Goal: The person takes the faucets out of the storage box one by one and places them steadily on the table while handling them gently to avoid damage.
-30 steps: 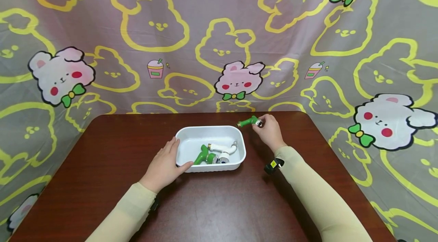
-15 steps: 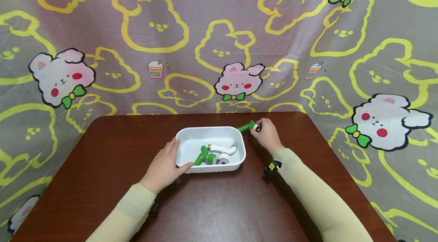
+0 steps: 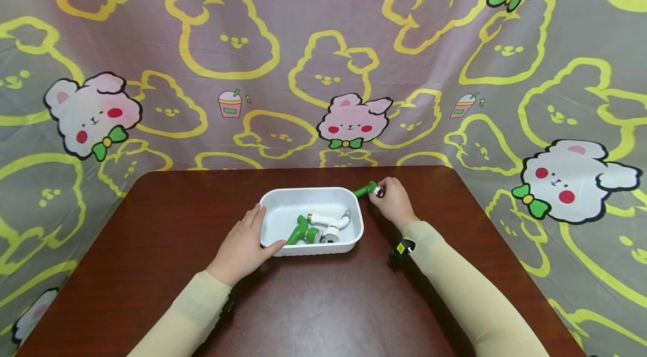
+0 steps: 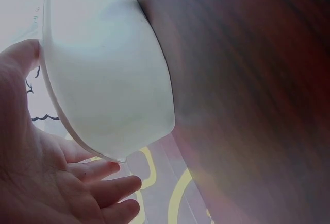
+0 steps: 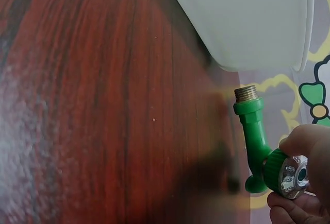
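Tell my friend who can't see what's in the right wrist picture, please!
A right hand pinches the round green-and-clear knob of a green tap, its threaded metal end pointing up the picture toward a white tub. A reddish-brown wood-grain table fills the left, and cloth with yellow outlines shows on the right.

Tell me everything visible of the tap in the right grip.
The tap looks like green plastic, with a brassy threaded end, a rounded stub and a ribbed knob with a shiny face. The right grip pinches it by the knob, seemingly off the table, its threaded end pointing toward the tray.
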`<state>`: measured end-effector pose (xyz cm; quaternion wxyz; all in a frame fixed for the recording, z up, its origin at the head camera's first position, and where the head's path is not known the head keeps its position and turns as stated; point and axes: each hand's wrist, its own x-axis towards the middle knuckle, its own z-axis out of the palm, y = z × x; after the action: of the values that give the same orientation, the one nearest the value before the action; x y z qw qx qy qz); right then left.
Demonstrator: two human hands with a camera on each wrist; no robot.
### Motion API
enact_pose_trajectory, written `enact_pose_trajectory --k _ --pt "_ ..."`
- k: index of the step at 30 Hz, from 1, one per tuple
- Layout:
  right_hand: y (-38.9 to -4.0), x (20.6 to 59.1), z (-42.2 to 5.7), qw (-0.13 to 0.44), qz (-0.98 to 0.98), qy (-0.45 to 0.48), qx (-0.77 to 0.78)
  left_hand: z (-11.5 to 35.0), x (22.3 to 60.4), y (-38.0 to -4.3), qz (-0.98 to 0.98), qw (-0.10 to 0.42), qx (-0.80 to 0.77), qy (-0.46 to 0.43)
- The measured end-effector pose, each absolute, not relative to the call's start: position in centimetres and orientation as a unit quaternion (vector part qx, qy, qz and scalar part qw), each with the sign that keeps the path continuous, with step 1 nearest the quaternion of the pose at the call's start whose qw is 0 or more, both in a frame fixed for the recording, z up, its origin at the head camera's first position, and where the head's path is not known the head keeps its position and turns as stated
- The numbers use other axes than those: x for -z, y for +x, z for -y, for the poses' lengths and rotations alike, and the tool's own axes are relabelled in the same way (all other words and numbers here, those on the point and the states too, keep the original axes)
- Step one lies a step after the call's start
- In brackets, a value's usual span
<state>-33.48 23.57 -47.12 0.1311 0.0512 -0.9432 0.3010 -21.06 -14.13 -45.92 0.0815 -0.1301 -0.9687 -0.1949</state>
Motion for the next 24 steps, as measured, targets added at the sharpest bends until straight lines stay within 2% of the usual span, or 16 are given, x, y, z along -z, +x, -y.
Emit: enact_pose_trajectory --k 24 --pt "-33.45 47.33 -23.4 0.123 0.946 0.054 -0.294 14.14 45.86 -21.01 0.969 0.08 0.197 -0.13"
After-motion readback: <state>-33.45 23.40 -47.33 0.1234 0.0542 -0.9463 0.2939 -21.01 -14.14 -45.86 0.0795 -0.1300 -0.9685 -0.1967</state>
